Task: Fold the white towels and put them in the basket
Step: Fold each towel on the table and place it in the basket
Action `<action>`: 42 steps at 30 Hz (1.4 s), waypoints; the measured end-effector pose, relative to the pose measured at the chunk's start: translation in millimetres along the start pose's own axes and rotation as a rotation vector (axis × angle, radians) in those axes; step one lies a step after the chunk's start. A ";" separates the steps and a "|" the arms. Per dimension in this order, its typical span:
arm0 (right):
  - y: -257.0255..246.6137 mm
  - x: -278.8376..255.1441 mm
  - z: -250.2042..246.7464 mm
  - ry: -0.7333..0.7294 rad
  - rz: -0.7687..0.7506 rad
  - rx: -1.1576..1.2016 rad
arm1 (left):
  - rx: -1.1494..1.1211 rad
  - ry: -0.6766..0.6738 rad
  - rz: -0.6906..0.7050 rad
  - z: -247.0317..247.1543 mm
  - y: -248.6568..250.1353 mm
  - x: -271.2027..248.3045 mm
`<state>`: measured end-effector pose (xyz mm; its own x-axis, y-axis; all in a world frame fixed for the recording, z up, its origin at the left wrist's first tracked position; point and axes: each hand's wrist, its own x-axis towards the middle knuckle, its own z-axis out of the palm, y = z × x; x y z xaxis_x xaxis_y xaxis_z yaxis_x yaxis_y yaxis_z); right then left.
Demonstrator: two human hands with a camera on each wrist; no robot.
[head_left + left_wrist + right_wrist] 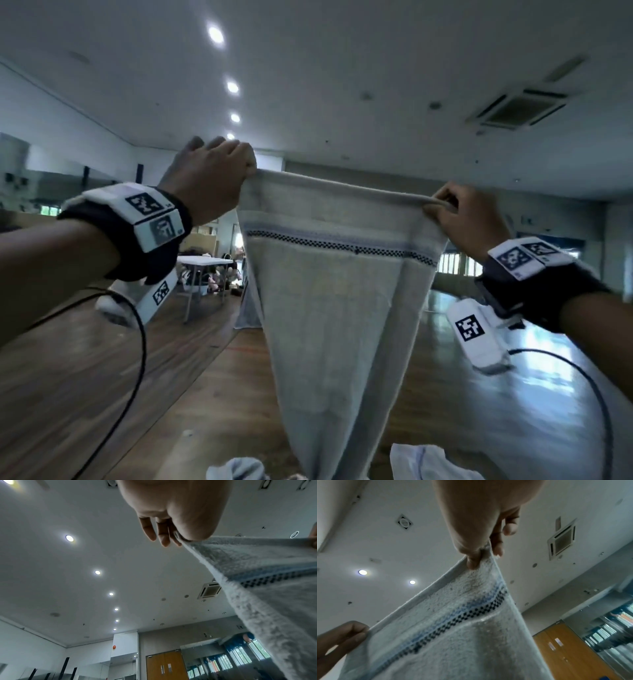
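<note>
A white towel (pixel 339 308) with a blue and black checked stripe hangs full length in front of me, held up high by its top edge. My left hand (pixel 219 174) pinches the top left corner, and my right hand (pixel 459 216) pinches the top right corner. In the left wrist view the left hand (pixel 178 524) grips the towel (pixel 257 574) between thumb and fingers. In the right wrist view the right hand (pixel 481 536) pinches the towel (pixel 453 622) at its corner. The towel's lower end narrows and runs out of view. No basket shows.
More white towels (pixel 428 462) lie bunched at the bottom edge, another towel (pixel 239 469) to the left of the hanging one. A wooden floor (pixel 102 377) spreads below. A white table (pixel 202 263) stands far back left. Cables hang from both wrists.
</note>
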<state>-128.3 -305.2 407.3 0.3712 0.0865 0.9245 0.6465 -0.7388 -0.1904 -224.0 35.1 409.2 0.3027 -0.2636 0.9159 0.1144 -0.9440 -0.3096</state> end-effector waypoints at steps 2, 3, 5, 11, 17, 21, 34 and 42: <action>-2.2 6.9 -10.5 0.018 -0.029 0.009 | 0.015 0.021 -0.012 -11.6 0.1 6.6; -3.4 11.3 -15.0 0.034 -0.047 0.015 | 0.000 0.042 -0.034 -14.9 0.0 10.2; -6.0 22.6 -21.7 0.072 -0.078 0.011 | -0.089 0.053 -0.100 -18.4 -3.4 19.7; -2.3 42.2 -17.8 0.149 -0.046 0.040 | -0.337 -0.062 -0.169 -4.2 -14.1 39.7; 31.8 8.7 42.7 -0.126 0.017 0.016 | -0.257 -0.311 -0.225 53.2 -14.2 3.3; 46.2 -5.5 76.7 -0.153 0.064 0.011 | -0.454 -0.406 -0.275 89.3 -5.5 -13.1; 12.4 45.4 35.0 0.144 0.094 0.158 | -0.549 0.213 -0.430 45.0 -8.2 39.2; 13.5 17.9 35.1 -0.315 0.090 0.087 | -0.467 -0.178 -0.338 37.0 -15.5 7.2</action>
<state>-89.5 -290.2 409.7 0.6086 0.2357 0.7576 0.6508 -0.6945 -0.3068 -188.6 55.2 411.1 0.4803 0.0655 0.8746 -0.1831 -0.9678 0.1730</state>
